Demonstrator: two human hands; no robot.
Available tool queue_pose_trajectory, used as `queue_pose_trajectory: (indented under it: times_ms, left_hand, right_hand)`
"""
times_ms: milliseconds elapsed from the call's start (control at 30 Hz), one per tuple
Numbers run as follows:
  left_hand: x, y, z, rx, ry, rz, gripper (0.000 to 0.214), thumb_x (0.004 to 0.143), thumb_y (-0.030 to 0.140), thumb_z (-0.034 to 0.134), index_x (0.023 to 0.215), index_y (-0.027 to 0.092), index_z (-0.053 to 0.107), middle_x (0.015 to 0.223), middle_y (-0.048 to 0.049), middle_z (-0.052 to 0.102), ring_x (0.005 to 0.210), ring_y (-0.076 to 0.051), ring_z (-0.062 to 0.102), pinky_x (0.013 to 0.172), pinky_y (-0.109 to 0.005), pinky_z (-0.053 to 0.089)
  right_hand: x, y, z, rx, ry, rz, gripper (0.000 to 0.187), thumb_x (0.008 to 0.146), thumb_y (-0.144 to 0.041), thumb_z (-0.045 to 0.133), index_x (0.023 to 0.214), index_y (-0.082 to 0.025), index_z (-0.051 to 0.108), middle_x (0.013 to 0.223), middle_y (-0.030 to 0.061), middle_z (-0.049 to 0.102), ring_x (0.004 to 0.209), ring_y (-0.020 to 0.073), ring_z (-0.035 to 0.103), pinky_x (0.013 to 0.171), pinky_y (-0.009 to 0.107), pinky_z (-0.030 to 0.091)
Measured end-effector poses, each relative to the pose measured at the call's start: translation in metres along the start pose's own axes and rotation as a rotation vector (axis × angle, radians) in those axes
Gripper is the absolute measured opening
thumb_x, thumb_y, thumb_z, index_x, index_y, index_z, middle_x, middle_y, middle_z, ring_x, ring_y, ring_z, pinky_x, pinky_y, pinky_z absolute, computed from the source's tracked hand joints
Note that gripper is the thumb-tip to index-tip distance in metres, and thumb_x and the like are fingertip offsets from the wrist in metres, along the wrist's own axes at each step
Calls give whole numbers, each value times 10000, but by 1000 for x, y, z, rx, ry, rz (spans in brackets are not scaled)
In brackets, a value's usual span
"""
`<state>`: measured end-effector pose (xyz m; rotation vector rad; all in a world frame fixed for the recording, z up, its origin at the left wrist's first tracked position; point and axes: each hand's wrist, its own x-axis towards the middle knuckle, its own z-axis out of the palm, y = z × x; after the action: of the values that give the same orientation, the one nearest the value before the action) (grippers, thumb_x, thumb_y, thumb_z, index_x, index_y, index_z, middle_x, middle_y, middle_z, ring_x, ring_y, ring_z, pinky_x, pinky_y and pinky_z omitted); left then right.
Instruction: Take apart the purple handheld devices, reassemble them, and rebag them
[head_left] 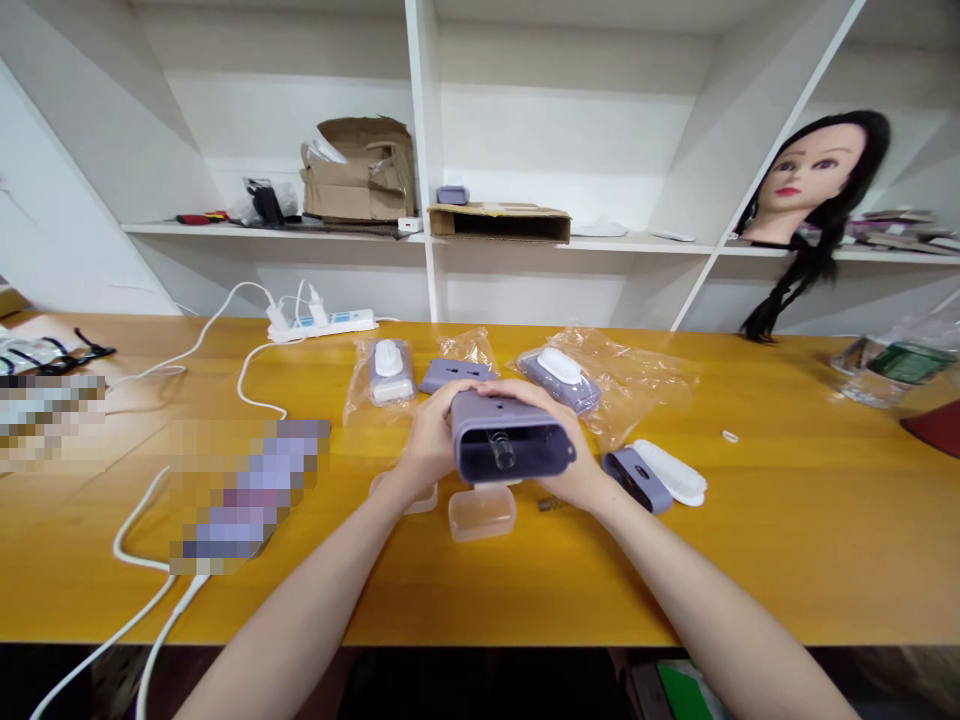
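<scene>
Between my two hands, above the table, is a purple-grey plastic housing (514, 465), its hollow open end facing me. A coil spring (501, 450) stands inside it. My left hand (433, 432) is wrapped round the left side and my right hand (566, 440) round the right, with fingertips meeting on top. Just below sits a clear plastic box (482, 513), and a second clear piece (420, 497) is partly behind my left wrist. Another spring (555, 505) lies by my right wrist. To the right are a smaller purple-grey part (637, 480) and a white bristle brush head (671, 472).
Behind my hands are a bagged brush unit (391, 372), a flat purple-grey part (456, 376) and another bagged unit (561, 380). A phone (255, 490) with a white cable lies left. A power strip (324, 325) stands at the back, below shelves with cardboard boxes (360, 170) and a mannequin head (814, 180).
</scene>
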<state>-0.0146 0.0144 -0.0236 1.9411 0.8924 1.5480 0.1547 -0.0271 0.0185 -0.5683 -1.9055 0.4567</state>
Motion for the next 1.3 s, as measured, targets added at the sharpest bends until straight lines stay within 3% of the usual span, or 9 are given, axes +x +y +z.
queue_pose_trajectory:
  times_ms: [233, 433, 533, 633, 800, 867, 1000, 1133, 1300]
  left_hand:
    - [-3, 17, 13, -420, 56, -219, 554, 579, 286, 799, 1066, 205, 548, 1030, -36, 633, 952, -196, 592, 805, -299, 485]
    - [-3, 22, 13, -515, 68, -326, 431, 645, 308, 756, 1005, 173, 561, 968, -43, 640, 920, -178, 584, 826, -295, 473]
    - [0, 17, 8, -460, 85, -330, 395, 662, 332, 736, 981, 168, 572, 958, -48, 648, 905, -189, 593, 806, -303, 479]
    - [4, 11, 2, -395, 96, -316, 337, 729, 373, 669, 985, 172, 578, 980, -51, 638, 920, -191, 583, 798, -298, 484]
    - [-2, 10, 0, -189, 33, -271, 376, 867, 407, 497, 1204, 241, 519, 1105, -51, 595, 887, -190, 565, 714, -295, 485]
    - [-5, 12, 2, -116, -4, -211, 339, 883, 377, 484, 1190, 241, 526, 1065, -41, 611, 898, -191, 563, 755, -299, 464]
    - [-7, 15, 5, -87, -26, -215, 311, 885, 358, 484, 1168, 235, 527, 980, -29, 626, 871, -189, 561, 732, -293, 441]
    - [-5, 19, 2, -29, -17, -201, 322, 885, 360, 484, 1172, 221, 530, 997, -37, 632, 869, -190, 564, 737, -297, 434]
    - [-4, 22, -4, 75, 25, -150, 333, 881, 376, 488, 1168, 216, 540, 1026, -38, 637, 855, -183, 571, 751, -297, 435]
  right_hand:
    - [2, 4, 9, 654, 463, 480, 402, 637, -462, 797, 930, -245, 626, 960, 17, 715, 946, 218, 656, 863, 398, 539]
    - [4, 12, 4, 775, 442, 674, 384, 643, -450, 789, 886, -228, 591, 904, 14, 695, 790, 191, 662, 688, 350, 568]
    - [8, 24, -20, 538, 488, 590, 439, 706, -465, 717, 1054, -252, 555, 1058, 51, 656, 842, 204, 653, 702, 374, 556]
    - [11, 27, -44, 0, 453, 296, 728, 759, -528, 617, 1376, -290, 314, 1314, 142, 522, 1021, 273, 616, 791, 465, 525]
    - [4, 5, -38, -895, -153, 22, 1071, 632, -552, 740, 1492, -298, 156, 1529, 141, 267, 1381, 463, 192, 994, 736, 218]
    - [-1, 1, -24, -1003, -274, 2, 1114, 627, -499, 758, 1504, -239, 123, 1511, 166, 299, 1369, 470, 188, 1010, 734, 177]
    - [-4, 6, -8, -1115, -296, 66, 857, 743, -312, 653, 1454, -75, 236, 1257, 201, 540, 1118, 371, 459, 968, 544, 340]
    - [-2, 6, -4, -1161, -298, 84, 652, 745, -234, 587, 1351, -90, 395, 1184, 165, 576, 1016, 333, 467, 865, 453, 372]
    - [-2, 5, -1, -1142, -234, 76, 648, 718, -229, 588, 1330, -110, 410, 1163, 150, 589, 1010, 322, 460, 836, 422, 343]
